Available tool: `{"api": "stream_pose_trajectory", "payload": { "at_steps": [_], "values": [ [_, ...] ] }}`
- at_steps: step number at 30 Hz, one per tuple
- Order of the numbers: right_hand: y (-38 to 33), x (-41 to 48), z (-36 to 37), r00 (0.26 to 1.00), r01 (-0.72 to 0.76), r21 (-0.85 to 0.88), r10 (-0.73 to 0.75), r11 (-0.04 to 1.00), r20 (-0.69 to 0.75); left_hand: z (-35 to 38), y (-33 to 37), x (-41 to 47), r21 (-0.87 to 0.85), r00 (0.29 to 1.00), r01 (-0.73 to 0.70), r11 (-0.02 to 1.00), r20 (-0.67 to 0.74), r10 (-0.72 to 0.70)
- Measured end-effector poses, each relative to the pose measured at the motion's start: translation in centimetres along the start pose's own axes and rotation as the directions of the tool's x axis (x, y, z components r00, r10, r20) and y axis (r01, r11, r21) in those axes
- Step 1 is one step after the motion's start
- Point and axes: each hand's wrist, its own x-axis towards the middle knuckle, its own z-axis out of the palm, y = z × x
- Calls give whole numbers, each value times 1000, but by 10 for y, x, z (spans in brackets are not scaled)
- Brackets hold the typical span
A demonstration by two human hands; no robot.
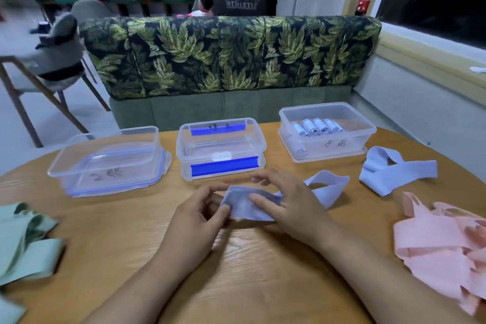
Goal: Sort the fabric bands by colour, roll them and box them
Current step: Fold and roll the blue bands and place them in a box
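Here, a soft, limp blue band (239, 204) is held just above the table (236, 265), before the middle box (259, 139). The left hand (200, 216) pinches its end; the right hand (288, 209) grips just beside. Light and floppy, it likely rolls best from that pinched end.

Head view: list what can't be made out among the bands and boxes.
All in the head view.
Blurred and cut off by the left edge: green bands, number unclear.
Cut off by the right edge: pink bands.
Too small to read: handwriting on the right box.
Partly hidden under the left hand and right hand: blue band.
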Motion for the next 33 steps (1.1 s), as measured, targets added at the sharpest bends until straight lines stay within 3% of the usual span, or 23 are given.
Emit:
{"api": "stream_pose_trajectory", "payload": {
  "at_steps": [5, 12, 16, 18, 23, 29, 31, 33],
  "values": [
    [15, -9, -7, 986, 101, -247, -129, 964, -103, -18, -3, 0, 196, 998, 45, 980, -50, -36],
    [27, -6, -20, 989, -64, -392, 7, 918, -146, -24, -5, 3, 340, 994, 96, 936, -87, -71],
    [33, -3, -30, 964, -113, -457, -14, 882, -266, -29, -13, 8, 461, 992, 96, 882, -120, -45],
    [37, -3, -37, 949, -173, -414, 39, 894, -312, -31, -16, 10, 454, 989, 113, 884, -136, -56],
    [50, -2, -42, 894, -385, -102, 344, 917, -286, -35, -15, 12, 373, 983, 165, 913, -140, -120],
    [50, 3, -47, 833, -430, 300, 503, 851, -233, -54, -12, 17, 230, 965, 211, 950, -204, -165],
    [53, 3, -44, 825, -446, 300, 517, 843, -229, -58, -13, 16, 292, 968, 219, 931, -182, -171],
    [54, 2, -41, 825, -467, 192, 504, 863, -256, -58, -15, 14, 429, 974, 223, 875, -140, -179]
  ]
}}
